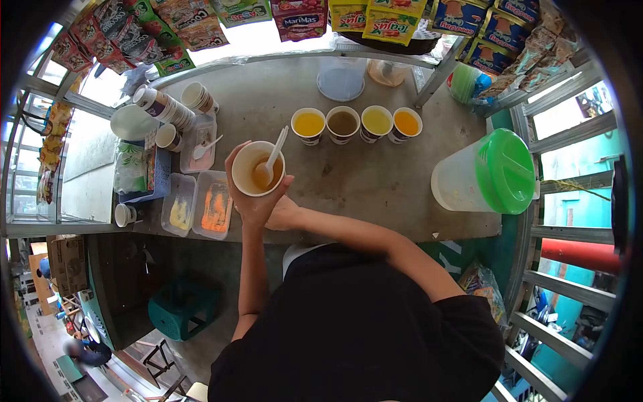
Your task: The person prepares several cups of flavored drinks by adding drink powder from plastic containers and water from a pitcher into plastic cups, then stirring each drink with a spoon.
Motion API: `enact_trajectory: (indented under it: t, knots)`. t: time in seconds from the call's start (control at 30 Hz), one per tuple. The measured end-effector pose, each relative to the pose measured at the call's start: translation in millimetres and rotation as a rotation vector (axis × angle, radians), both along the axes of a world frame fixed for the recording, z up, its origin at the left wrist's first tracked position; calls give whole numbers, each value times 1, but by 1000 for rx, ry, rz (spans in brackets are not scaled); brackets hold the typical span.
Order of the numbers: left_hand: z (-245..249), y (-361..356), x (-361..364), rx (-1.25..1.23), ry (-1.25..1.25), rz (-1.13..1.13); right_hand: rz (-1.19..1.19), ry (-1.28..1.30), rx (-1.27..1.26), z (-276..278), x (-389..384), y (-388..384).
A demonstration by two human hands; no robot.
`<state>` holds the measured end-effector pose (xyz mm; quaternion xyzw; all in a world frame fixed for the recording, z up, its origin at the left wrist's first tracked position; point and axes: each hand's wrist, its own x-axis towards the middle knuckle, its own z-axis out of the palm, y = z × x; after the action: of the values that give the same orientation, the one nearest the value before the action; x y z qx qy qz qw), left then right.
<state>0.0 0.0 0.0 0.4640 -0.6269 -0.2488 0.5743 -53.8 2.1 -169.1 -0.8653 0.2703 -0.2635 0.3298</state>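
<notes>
My left hand [253, 209] is wrapped round a paper cup [239, 175], held up over the counter's near side. A little amber drink [261, 175] lies in the cup, and a white plastic spoon [276, 155] leans in it with its handle above the rim. My right hand [284, 214] is beside and partly behind my left wrist, its fingers hidden. Beyond the cup, a row of filled paper cups holds a yellow drink [309, 124], a brown drink [343, 123], a pale yellow-green drink [377, 122] and an orange drink [406, 122].
Left of my hands are tubs of orange powder [216, 209], yellow powder [179, 213] and pink powder [201, 163]. Stacked paper cups [164, 110] lie behind them. A green-lidded container [462, 175] lies at right. Drink sachets [299, 19] hang overhead.
</notes>
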Motion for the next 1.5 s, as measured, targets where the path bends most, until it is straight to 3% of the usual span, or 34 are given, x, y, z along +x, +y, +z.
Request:
enact_trajectory:
  t: [0.2,0.27,0.47,0.53,0.67,0.73,0.8,0.93,0.97,1.0,1.03,1.17,1.3,1.37,1.4,1.47,1.5]
  knots:
    - [1,5,-8,53,-2,6,-45,362,0,51,-71,27]
    - [-3,4,-11,99,89,-27,-363,248,-174,28,-94,35]
    - [-2,2,-26,110,74,-55,-961,462,-107,29,-204,78]
    - [-5,1,-31,104,85,-76,-1129,458,-111,28,-240,96]
    - [-4,6,-39,98,49,-110,-1237,497,-93,34,-270,118]
    - [-9,9,-44,110,70,-116,-1232,527,-110,28,-263,115]
    - [-14,10,-47,120,88,-130,-1067,467,-154,17,-242,107]
    - [-25,16,-52,177,165,-136,-550,325,-202,35,-150,91]
    - [-26,17,-53,229,205,-141,-548,327,-203,33,-137,87]
    - [-25,18,-55,228,207,-137,-324,201,-210,32,-128,85]
    - [-21,19,-57,196,165,-133,-99,74,-213,31,-125,84]
    - [-23,19,-54,154,112,-123,78,15,-66,34,-181,77]
    - [-20,20,-55,143,92,-103,-317,75,-105,54,-260,100]
    - [-23,21,-57,193,103,-134,-737,168,-143,46,-290,120]
    - [-25,22,-59,195,102,-137,-739,168,-141,45,-296,126]
    - [-29,23,-64,216,115,-165,-1097,283,-255,41,-305,135]
    - [-30,23,-67,216,115,-171,-1104,285,-255,47,-299,136]
